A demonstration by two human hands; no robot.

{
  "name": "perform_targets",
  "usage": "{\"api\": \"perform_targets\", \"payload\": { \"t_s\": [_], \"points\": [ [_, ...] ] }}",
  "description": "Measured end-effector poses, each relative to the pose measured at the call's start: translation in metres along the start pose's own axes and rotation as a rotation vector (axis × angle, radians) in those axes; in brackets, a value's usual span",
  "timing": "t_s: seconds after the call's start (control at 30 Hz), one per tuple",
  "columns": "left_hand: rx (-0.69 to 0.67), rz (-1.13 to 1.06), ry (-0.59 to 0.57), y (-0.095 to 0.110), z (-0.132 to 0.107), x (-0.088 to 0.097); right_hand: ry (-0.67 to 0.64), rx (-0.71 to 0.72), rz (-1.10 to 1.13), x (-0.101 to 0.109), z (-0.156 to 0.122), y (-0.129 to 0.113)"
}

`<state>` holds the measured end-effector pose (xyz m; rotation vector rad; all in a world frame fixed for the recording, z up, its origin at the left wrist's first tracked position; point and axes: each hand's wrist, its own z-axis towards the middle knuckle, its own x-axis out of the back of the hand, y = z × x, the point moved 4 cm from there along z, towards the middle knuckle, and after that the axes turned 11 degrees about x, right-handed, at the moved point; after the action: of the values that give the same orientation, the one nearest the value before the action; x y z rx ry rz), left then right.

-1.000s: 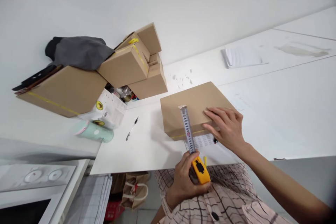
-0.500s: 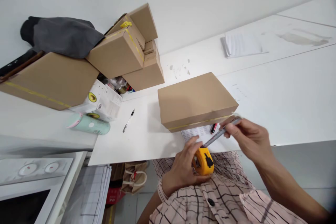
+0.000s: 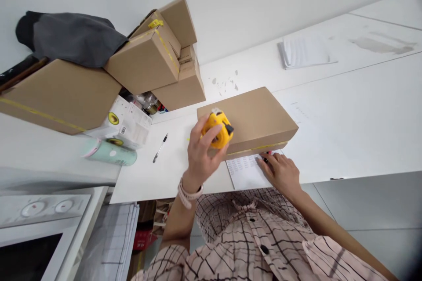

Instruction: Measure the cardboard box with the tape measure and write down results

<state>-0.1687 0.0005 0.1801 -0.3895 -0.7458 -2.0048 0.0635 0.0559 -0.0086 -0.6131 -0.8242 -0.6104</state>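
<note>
A yellow tape measure (image 3: pixel 217 129) with a black button is in my left hand (image 3: pixel 201 151), its fingers wrapped round the case. No long blade sticks out of it. It is over the left end of a closed brown cardboard box (image 3: pixel 255 114) on the white table. By the box's front edge, my right hand (image 3: pixel 281 172) rests low with its fingers closed on a black and red marker (image 3: pixel 265 158), partly hidden by them. Under the marker lies a sheet of paper (image 3: pixel 245 171) with printed or written rows, its back part covered by the box.
A clear pen with a black cap (image 3: pixel 160 147) lies left of the box. Stacked cardboard boxes (image 3: pixel 145 61), a mint-green bottle (image 3: pixel 114 153) and an avocado-print carton (image 3: pixel 132 118) stand farther left. A stack of papers (image 3: pixel 306 52) is at the back of the table (image 3: pixel 356 131).
The tape blade, stretched between my hands before, has gone back into its case. My left hand has risen forward with the tape measure over the box; my right hand has moved to the marker.
</note>
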Motion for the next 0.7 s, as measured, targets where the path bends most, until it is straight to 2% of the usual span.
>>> {"api": "perform_targets", "payload": {
  "t_s": [0.07,0.17,0.27,0.47,0.6,0.7],
  "points": [
    [-0.017,0.110,-0.103,-0.012,0.010,-0.020,-0.081,-0.016,-0.075,-0.006,0.004,0.001],
    [0.004,0.210,-0.311,-0.023,0.008,-0.046,-0.189,-0.144,-0.093,-0.008,0.010,0.003],
    [0.041,0.292,-0.441,-0.025,0.000,-0.058,-0.273,-0.239,-0.092,-0.009,0.012,0.007],
    [0.092,0.427,-0.496,-0.025,0.009,-0.067,-0.332,-0.280,-0.145,-0.009,0.011,0.010],
    [0.114,0.435,-0.537,-0.029,0.018,-0.075,-0.382,-0.301,-0.160,-0.007,0.014,0.011],
    [0.118,0.405,-0.516,-0.032,0.016,-0.076,-0.394,-0.310,-0.133,-0.007,0.016,0.012]
  ]
}}
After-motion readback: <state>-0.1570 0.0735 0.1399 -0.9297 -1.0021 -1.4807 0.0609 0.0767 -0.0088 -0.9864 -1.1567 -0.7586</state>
